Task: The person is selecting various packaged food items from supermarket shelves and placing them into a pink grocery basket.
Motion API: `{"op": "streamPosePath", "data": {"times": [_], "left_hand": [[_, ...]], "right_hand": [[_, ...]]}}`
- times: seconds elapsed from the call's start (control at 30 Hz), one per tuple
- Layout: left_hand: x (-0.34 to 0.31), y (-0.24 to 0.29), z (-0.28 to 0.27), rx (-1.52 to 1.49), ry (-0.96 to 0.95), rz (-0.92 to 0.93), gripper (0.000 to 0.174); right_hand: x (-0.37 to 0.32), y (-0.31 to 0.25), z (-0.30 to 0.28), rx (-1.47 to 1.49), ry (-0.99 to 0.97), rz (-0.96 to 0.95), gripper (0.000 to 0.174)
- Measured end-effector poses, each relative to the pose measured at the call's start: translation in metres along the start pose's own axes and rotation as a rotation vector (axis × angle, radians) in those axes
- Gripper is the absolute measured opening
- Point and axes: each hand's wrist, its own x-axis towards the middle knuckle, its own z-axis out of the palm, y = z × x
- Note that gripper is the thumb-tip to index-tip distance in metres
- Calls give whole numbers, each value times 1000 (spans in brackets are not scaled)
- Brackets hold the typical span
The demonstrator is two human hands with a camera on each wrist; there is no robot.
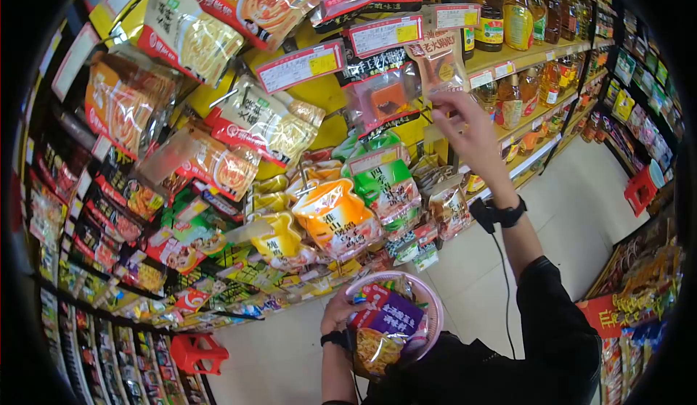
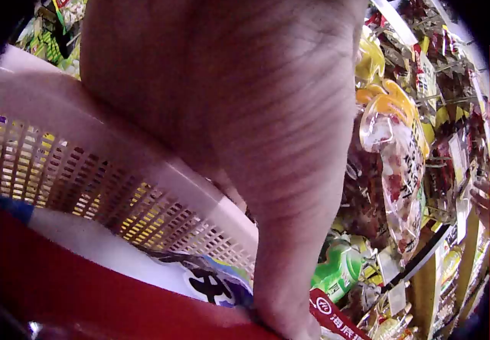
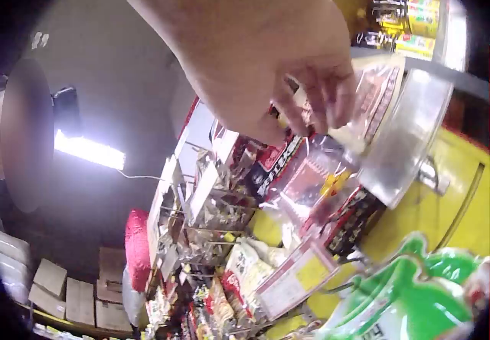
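My left hand [image 1: 340, 312] grips the rim of a pink plastic basket [image 1: 435, 314], low in the head view. In the left wrist view its thumb [image 2: 287, 279] lies over the rim [image 2: 164, 168]. A purple and red seasoning packet [image 1: 396, 313] lies on top in the basket, beside that hand. My right hand [image 1: 472, 140] is raised at the shelf, its fingers loosely bent. Its fingertips are close to a beige seasoning packet [image 1: 441, 62] and a black and red packet with a red block inside [image 1: 386, 102]. Both hang from the rack; in the right wrist view the fingers [image 3: 341, 99] overlap the beige one.
Green pouches [image 1: 385, 180] and an orange pouch [image 1: 335, 213] hang below on hooks with price tags [image 1: 301, 67] sticking out. Noodle packets [image 1: 192, 35] hang at the left. Oil bottles [image 1: 517, 17] line shelves at the right. Red stools [image 1: 200, 353] stand on the floor.
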Motion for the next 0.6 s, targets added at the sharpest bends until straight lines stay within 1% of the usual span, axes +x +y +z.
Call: {"op": "streamPosePath", "data": {"times": [0.03,0.07,0.1,0.13,0.17,0.2,0.23,0.27,0.33,0.37,0.43,0.47,0.5,0.53,0.57,0.6], "left_hand": [[-1,-2,-4,93,53,56,65],[2,-8,-12,185,68,110,65],[-6,10,-8,179,80,111,65],[-17,28,-6,222,103,46,67],[-25,40,-5,265,125,-19,68],[-28,37,-8,221,128,-8,72],[-30,35,-10,216,138,-9,72],[-32,31,-12,214,148,0,72],[-29,17,-20,207,165,11,72],[-27,14,-22,228,187,2,71],[-30,2,-24,238,213,-13,71],[-39,27,-17,273,231,-15,71],[-46,41,-12,308,248,-21,72],[-43,31,-14,191,222,10,73],[-43,24,-16,180,225,-2,73],[-42,18,-20,253,243,-13,74]], "right_hand": [[2,2,11,32,-32,76,40],[4,12,22,37,-43,71,40],[6,22,36,-134,-8,10,48],[8,32,45,-304,31,-50,57],[10,31,50,-295,26,-55,57],[12,29,54,-292,54,-43,63],[12,27,57,-290,82,-31,68],[14,22,56,-284,75,-37,68],[17,9,52,-15,-32,208,69],[17,11,55,-11,-39,203,69],[20,19,64,39,88,92,68],[23,14,64,40,72,92,68],[29,6,60,59,-19,132,65],[32,1,60,76,-109,173,62],[33,2,64,76,-124,178,62],[34,4,66,66,-102,187,60]]}}
